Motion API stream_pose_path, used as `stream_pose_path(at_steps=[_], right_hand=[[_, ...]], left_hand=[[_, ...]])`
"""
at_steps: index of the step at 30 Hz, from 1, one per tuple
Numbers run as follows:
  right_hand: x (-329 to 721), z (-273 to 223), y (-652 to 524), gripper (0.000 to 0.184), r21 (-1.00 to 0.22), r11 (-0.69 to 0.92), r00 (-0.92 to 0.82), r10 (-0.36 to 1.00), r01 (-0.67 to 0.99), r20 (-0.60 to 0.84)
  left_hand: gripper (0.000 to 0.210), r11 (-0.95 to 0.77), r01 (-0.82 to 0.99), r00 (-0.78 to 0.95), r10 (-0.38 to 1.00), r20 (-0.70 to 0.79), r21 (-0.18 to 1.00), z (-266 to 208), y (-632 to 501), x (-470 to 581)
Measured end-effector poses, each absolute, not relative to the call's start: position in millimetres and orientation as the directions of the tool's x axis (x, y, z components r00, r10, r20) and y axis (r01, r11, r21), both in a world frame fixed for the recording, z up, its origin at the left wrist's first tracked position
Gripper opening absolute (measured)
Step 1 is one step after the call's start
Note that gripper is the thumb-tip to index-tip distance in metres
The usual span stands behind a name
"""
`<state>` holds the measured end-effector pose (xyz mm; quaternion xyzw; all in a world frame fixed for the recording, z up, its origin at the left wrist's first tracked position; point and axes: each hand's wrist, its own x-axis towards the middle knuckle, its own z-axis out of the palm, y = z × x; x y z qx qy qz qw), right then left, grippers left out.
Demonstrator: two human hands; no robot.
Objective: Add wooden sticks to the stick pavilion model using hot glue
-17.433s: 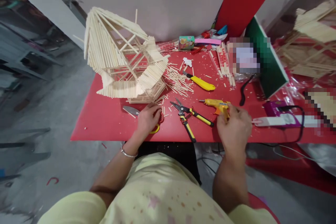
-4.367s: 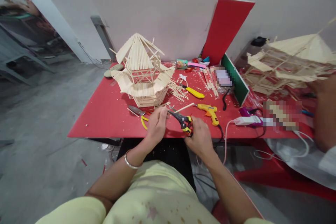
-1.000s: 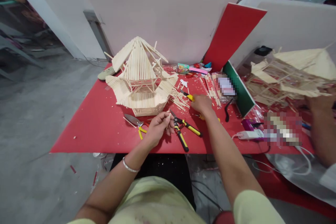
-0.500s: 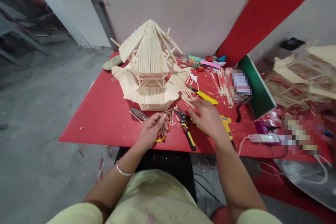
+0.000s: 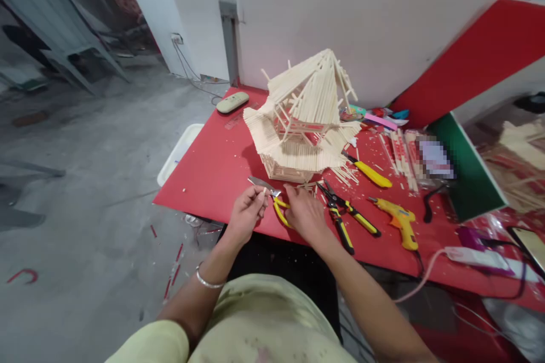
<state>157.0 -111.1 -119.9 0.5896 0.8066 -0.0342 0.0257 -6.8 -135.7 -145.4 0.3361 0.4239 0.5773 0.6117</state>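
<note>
Between the thumb and fingers of my left hand (image 5: 247, 212) is a short pale wooden stick (image 5: 265, 190). My right hand (image 5: 307, 212) is closed at the yellow-handled scissors (image 5: 280, 214), its fingers covering part of the handles; the blades lie along the table and point left. Just beyond both hands stands a pagoda-like model (image 5: 298, 156) built of pale wooden sticks, with a peaked upper roof and a flared lower one. Right of my right hand lie black-and-yellow pliers (image 5: 342, 229) with their jaws toward the model.
On the red table (image 5: 200, 181) lie a yellow utility knife (image 5: 372, 173), a yellow glue gun (image 5: 398, 218), loose sticks (image 5: 347, 174) and packaged sticks (image 5: 400, 153). An oval case (image 5: 232, 102) sits at the back left. A green panel (image 5: 474, 167) and a power strip (image 5: 479, 258) are on the right.
My right hand has moved left, from over the pliers and glue gun to the scissors handles. My left hand still pinches the stick. The view has turned left.
</note>
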Motion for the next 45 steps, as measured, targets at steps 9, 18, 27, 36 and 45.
stream_pose_path(at_steps=[9,18,27,36,45], right_hand=[[174.4,-110.1,-136.7,0.058,-0.428,0.211,-0.293,0.946,0.879,-0.136],[190.7,-107.3,-146.8,0.062,-0.546,0.18,-0.314,0.936,0.818,-0.162],[181.7,-95.8,-144.0,0.053,-0.455,0.292,-0.34,0.94,0.841,-0.025],[180.9,-90.3,-145.1,0.052,-0.46,0.336,-0.369,0.929,0.822,0.018],[180.5,-97.8,-145.7,0.054,-0.476,0.338,-0.372,0.928,0.812,0.024]], left_hand=[[0.029,0.115,-0.509,-0.041,0.987,-0.157,0.853,-153.9,-131.5,-28.8],[0.03,0.114,-0.447,-0.045,0.988,-0.149,0.887,-152.0,-124.6,-30.5],[0.026,-0.068,-0.127,0.016,0.997,0.07,0.99,-141.9,-126.6,-24.1],[0.026,-0.12,-0.026,0.031,0.992,0.121,0.992,-137.8,-128.4,-24.5],[0.031,-0.051,-0.01,0.019,0.998,0.052,0.999,-144.8,-130.6,-27.5]])
